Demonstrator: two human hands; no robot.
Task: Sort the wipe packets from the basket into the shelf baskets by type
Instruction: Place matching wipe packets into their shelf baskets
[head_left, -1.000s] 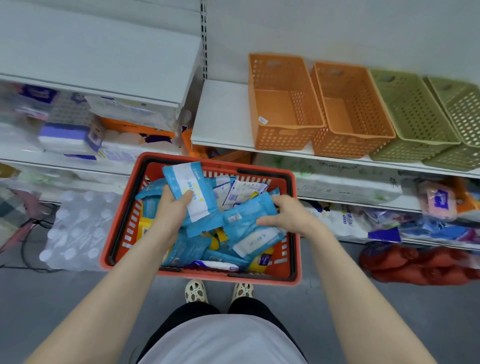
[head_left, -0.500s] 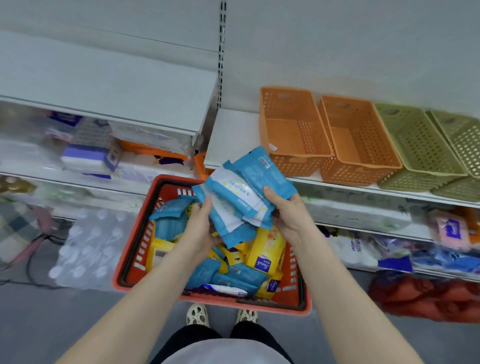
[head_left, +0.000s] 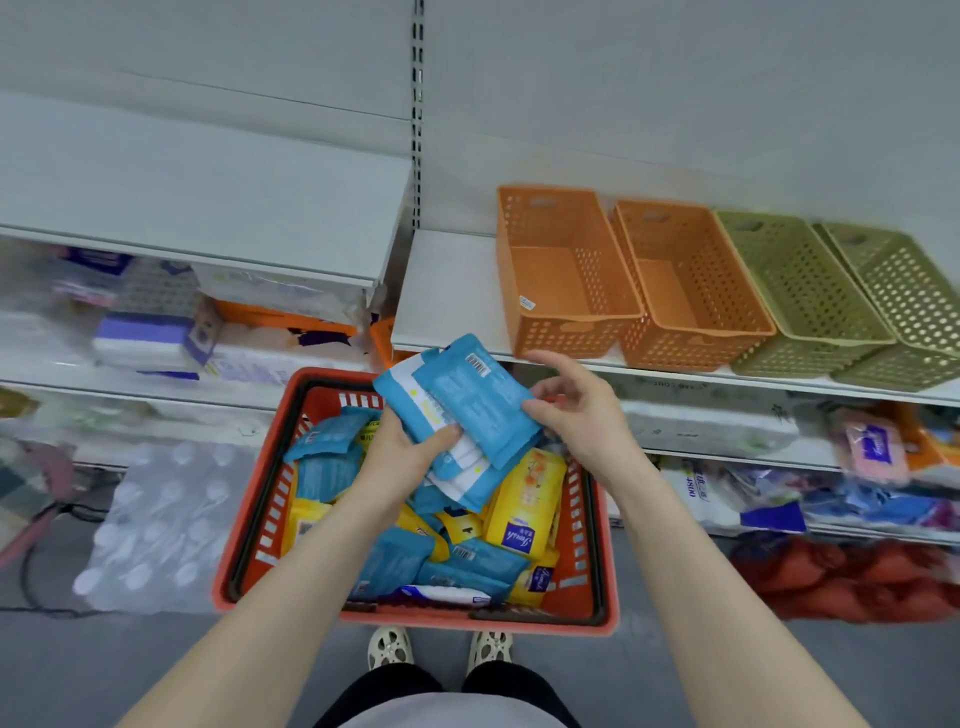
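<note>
We see the left hand (head_left: 410, 454) clamping a fanned stack of blue packets (head_left: 470, 402), thumb on top, fingers hidden underneath. The right hand (head_left: 576, 410) is loose: fingers spread and half raised, only the thumb tip on the stack's right edge. We read that as squaring the stack up, not carrying it.

The stack hangs over the far end of the red basket (head_left: 415, 621), just below the lip of the shelf (head_left: 452, 291). Batching one type makes sense to us: one trip instead of several.

Destinations: two orange baskets (head_left: 566, 270) and two green baskets (head_left: 800, 291) stand side by side on the shelf, and all four show bare bottoms. So we judge sorting has barely begun. The left orange one is nearest and is our guess for the target.

In the red basket, more blue packets are mixed with yellow packets (head_left: 524, 499).

Text:
- There's a barcode (head_left: 478, 364) on the top held packet; the small print is too blurred to read.
- Yellow packets carry a cursive brand on a dark blue patch; we can't make it out.
- The white sticker (head_left: 527, 302) on the left orange basket is unreadable.
- A pack on the lower shelf at right shows digits (head_left: 698, 488) turned sideways, which look like "4800" to us.
</note>
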